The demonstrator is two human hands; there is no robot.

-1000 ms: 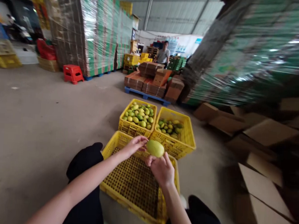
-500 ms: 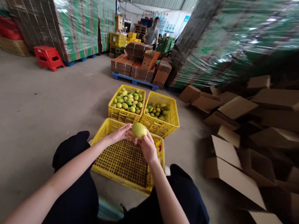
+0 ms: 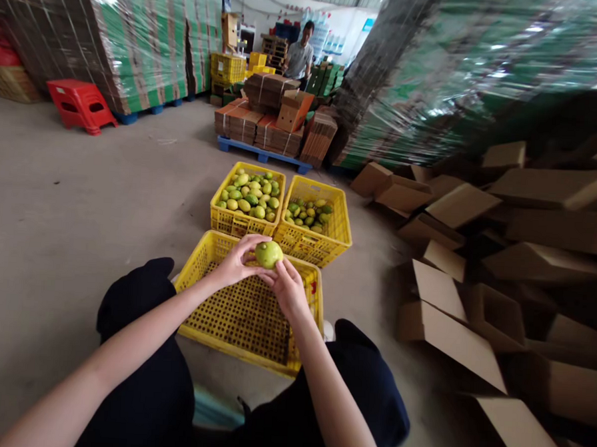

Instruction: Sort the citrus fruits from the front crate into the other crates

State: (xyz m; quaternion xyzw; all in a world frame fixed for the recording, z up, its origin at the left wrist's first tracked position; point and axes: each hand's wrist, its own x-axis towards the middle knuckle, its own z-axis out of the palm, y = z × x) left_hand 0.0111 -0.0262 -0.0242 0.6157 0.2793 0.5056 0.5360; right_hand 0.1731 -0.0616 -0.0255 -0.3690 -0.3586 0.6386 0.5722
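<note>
A yellow-green lemon (image 3: 268, 254) is held up between my two hands, above the far part of an empty yellow crate (image 3: 231, 361). My left hand (image 3: 237, 263) grips it from the left, thumb and fingers around its side. From the right and below, my right hand (image 3: 289, 288) pinches it with the fingertips. Just beyond stand two more yellow crates: the left crate (image 3: 243, 226) is heaped with yellow and green lemons (image 3: 250, 194), while the right crate (image 3: 322, 245) holds fewer, greener lemons (image 3: 306, 216) low inside.
Open cardboard boxes (image 3: 459, 345) lie piled on the right. Flattened cartons (image 3: 278, 132) rest on a blue pallet (image 3: 264, 156) ahead, with a person (image 3: 300, 57) behind. A red stool (image 3: 82, 105) and wrapped green stacks (image 3: 142, 42) are at the left; another wrapped stack (image 3: 436, 77) is at the right.
The lemon has been turned so one end faces me, and my left hand has closed around its side. The whole view has shifted slightly.
</note>
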